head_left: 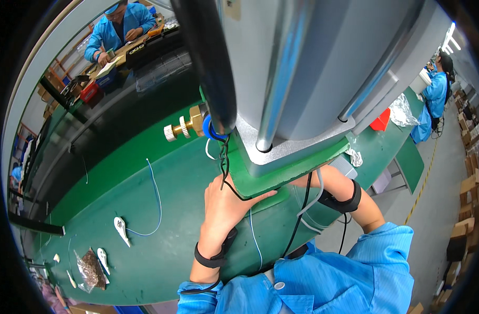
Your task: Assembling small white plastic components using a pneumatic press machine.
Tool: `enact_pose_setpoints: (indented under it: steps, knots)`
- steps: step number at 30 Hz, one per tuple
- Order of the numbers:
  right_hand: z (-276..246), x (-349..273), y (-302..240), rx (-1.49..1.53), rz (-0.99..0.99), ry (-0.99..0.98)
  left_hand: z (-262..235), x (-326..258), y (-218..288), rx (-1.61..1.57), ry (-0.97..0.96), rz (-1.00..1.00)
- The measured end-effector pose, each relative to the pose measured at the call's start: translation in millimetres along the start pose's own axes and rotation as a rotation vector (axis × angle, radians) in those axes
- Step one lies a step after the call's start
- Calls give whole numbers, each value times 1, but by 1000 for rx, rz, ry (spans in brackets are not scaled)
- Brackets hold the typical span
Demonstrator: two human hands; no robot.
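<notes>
The person in the blue coat leans over a green counter (145, 199). A big grey machine (312, 73) stands on a green base plate (281, 175) right in front of them. The left hand (229, 201) lies flat and open on the counter, fingers reaching under the edge of the base plate, right by a twisty black wire (225, 162). The right hand (307, 180) is tucked under the plate, so I cannot tell if it is open or closed. Both wrists wear black bands. A shiny brass knob (184, 127) sticks out of the machine's left side. Further left on the counter lie a thin blue wire (157, 199), a small white piece (121, 229) and a clear bag of brown bits (92, 268). Another person in blue (116, 26) sits far across the room.
</notes>
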State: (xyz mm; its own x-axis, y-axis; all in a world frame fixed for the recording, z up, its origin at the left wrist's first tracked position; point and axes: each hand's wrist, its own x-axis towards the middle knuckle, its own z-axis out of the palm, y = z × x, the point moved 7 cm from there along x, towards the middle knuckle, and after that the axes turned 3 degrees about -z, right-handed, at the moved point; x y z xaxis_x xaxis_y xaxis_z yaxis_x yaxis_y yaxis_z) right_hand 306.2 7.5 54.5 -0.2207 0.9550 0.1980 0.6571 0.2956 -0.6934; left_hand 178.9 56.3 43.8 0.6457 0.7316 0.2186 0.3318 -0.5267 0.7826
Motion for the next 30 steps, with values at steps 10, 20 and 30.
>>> enact_pose_setpoints:
  steps: [10,20,30]
  knots:
    - [-95,-131,16,-404,192,843,-24,-17,-2,69,-165,-53]
    - [-22,-153,112,-802,347,217,-18,-29,-1,95,-401,-180]
    - [-36,-157,114,-719,392,367,-22,-24,-5,88,-431,-160]
